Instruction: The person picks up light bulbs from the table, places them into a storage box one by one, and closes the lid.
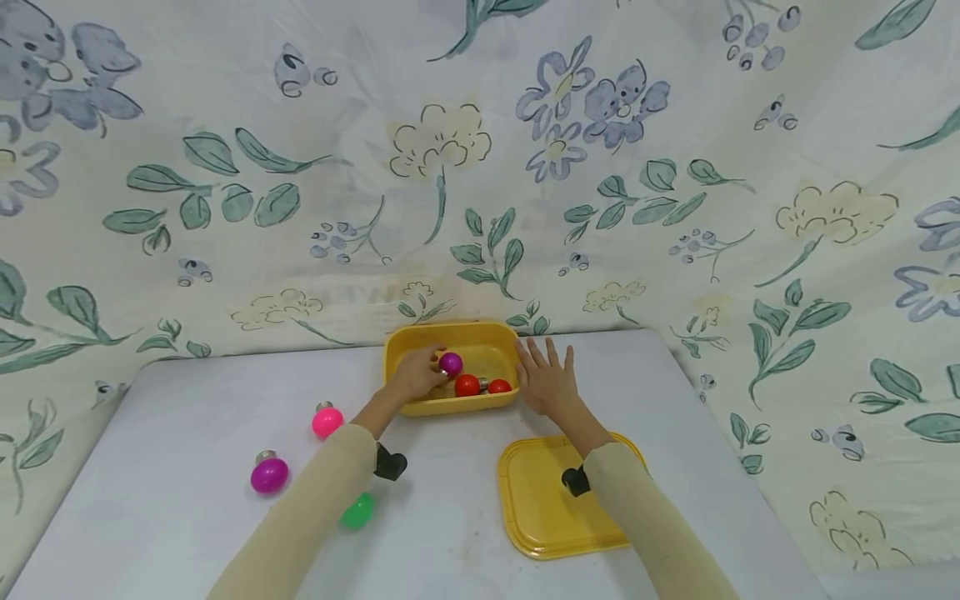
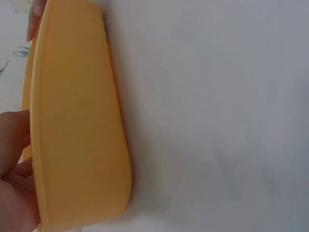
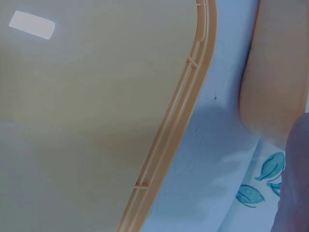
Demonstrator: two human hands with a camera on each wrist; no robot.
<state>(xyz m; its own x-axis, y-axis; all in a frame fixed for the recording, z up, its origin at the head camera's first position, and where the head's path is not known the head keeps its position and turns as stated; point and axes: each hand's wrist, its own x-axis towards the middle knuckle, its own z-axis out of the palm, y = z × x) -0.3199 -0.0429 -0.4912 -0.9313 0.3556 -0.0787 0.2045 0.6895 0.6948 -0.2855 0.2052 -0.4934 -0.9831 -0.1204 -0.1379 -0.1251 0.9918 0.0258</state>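
Observation:
My left hand reaches over the left side of the yellow plastic container, its fingers pinching a purple light bulb by the metal base end. Two red light bulbs lie inside the container, towards its front right. In the left wrist view, the container's wall hides part of the left hand's fingers. With fingers spread and straight, my right hand rests at the container's right rim and holds nothing.
A yellow lid lies on the white table under the right forearm. Left of the container are a pink bulb, a purple bulb and a green bulb, partly behind the left sleeve. A floral cloth hangs behind.

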